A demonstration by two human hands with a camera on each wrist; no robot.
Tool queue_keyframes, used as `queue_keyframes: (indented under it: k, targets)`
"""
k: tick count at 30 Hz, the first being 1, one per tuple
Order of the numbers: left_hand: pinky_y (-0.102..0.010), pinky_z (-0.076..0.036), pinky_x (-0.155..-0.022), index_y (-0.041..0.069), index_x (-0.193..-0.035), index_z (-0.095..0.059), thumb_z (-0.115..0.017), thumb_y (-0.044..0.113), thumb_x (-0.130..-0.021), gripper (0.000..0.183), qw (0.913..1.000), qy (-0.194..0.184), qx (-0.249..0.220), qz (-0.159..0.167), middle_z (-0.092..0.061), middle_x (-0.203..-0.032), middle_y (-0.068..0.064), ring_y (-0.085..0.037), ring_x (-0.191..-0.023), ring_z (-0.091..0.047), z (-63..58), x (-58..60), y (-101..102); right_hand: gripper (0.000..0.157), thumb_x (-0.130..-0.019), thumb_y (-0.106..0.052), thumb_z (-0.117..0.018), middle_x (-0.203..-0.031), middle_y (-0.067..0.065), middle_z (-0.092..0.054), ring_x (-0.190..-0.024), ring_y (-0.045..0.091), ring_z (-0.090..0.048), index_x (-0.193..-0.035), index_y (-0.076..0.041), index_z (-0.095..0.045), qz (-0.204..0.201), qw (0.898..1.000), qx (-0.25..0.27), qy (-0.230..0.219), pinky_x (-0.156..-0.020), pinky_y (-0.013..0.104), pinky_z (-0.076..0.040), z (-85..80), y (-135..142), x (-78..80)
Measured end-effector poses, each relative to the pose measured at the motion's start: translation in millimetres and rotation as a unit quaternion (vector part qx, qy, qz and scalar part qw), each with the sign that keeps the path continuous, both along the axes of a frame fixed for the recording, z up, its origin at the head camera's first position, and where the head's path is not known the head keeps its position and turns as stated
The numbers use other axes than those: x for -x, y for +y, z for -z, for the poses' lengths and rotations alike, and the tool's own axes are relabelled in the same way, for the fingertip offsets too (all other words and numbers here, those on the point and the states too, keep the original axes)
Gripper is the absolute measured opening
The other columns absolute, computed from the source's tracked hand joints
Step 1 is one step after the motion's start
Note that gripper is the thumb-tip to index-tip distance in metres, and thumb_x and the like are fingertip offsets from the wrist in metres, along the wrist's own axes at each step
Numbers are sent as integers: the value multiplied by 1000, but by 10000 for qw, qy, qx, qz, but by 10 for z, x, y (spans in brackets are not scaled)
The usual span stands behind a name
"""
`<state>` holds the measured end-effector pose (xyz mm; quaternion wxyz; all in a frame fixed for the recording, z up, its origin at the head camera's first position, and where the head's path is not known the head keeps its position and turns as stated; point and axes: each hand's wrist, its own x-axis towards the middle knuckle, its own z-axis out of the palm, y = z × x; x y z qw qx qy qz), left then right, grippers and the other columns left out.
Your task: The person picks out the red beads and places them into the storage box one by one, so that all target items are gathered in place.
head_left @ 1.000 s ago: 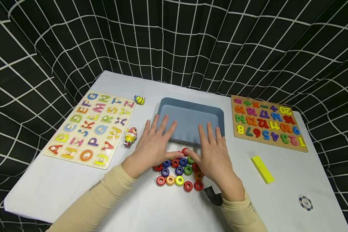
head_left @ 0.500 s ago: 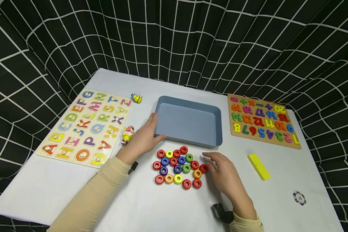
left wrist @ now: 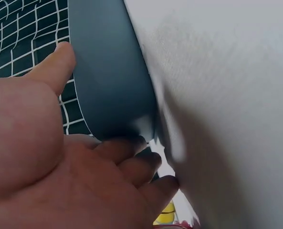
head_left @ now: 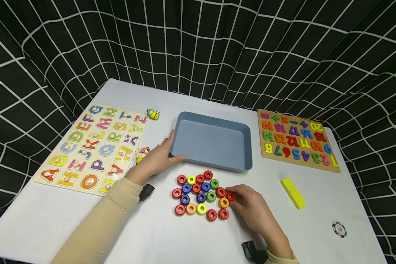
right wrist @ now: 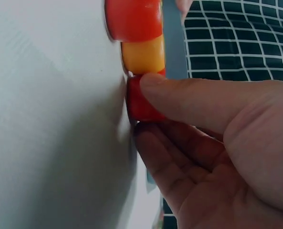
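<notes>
With your left hand (head_left: 157, 158) resting loose-fingered against the tray (head_left: 212, 141), lift the red ring (head_left: 230, 197) pinched in your right hand (head_left: 252, 208) straight up.

Twenty rings (head_left: 196, 192) are counted: ten red, four blue or purple, two green, two orange and two yellow. One tray (head_left: 211, 141) is seen, along with one letter board (head_left: 97, 148) and one number board (head_left: 297, 141). Two small toy figures (head_left: 153, 114), one yellow block (head_left: 293, 193) and one chip (head_left: 339, 229) are shown. Two hands are counted, one left hand (head_left: 156, 160) and one right hand (head_left: 255, 208).
</notes>
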<state>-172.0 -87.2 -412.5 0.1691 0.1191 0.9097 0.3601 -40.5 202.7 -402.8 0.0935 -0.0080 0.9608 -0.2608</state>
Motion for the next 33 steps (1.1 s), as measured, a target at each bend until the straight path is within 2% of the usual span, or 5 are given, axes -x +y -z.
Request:
queue_keyframes:
  k: [4,7,13,22,33]
  targets:
    - [-55,-27,-116,22,-156,9,-62,55,-87,104,9999,-7,-112,30,-13,-160,-21,-40,-145,-21,23,-2,-41,38,-79,-10,-78,-112,-6,-65,-97,10,-62,-115,-20,-68,-83,9998,-48,198,-87,36,-55,-34,12,42]
    - [-55,-26,-116,24,-155,10,-62,54,-88,102,9999,-46,-150,2,-13,-159,-21,-41,-145,-21,22,-5,-81,38,-81,-10,-76,-112,-4,-65,-98,12,-65,-117,-18,-67,-316,9975,67,627,-86,37,-56,-108,-7,133]
    - [-58,-24,-116,31,-154,12,-60,55,-89,100,9998,-162,-86,-26,-12,-160,-18,-42,-146,-18,52,18,-109,38,-85,-10,-73,-118,0,-65,-104,17,-66,-122,-15,-65,-872,9876,327,1267,-90,42,-55,-296,-236,481]
    - [-58,-30,-113,33,-154,10,-60,55,-89,98,9997,-238,-22,-32,-15,-160,-19,-44,-144,-21,88,26,-55,34,-88,-23,-71,-119,5,-67,-108,25,-65,-121,-14,-67,-1124,9887,-25,994,-89,41,-55,-257,-757,1114]
    - [-60,-27,-114,31,-154,9,-59,56,-89,98,9997,-230,34,-37,-17,-159,-19,-50,-143,-19,50,16,-83,39,-88,-20,-71,-125,11,-65,-116,28,-61,-125,-10,-65,-1352,9867,-201,876,-96,43,-52,-230,-1032,1322]
